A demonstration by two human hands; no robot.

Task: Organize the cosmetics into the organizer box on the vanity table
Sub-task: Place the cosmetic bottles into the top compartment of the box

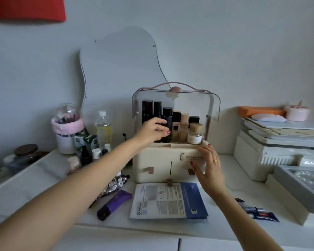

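Head view: left hand (153, 130) grips dark bottle (166, 124), standing it upright in organizer box (158, 160) top compartment, beside other bottles. Right hand (207, 166), fingers straight, presses box front, likely steadying it. Purple tube (114, 203) lies unsorted on vanity table (43, 178)

Dim, cool and greyish overall, with soft daylight and no hard shadows. Only faint, diffuse shade under the forearms on the white surface (43, 178). Weak pale reflection on the clear lid (194, 104) of the organizer box (163, 160), no strong glare. Slightly soft everywhere, with fine print on the sheet packets (169, 201) unreadable. Strong wide-angle bending near the edges: curved surface line at left, stretched forearms at bottom. Darker and blurrier at far left.
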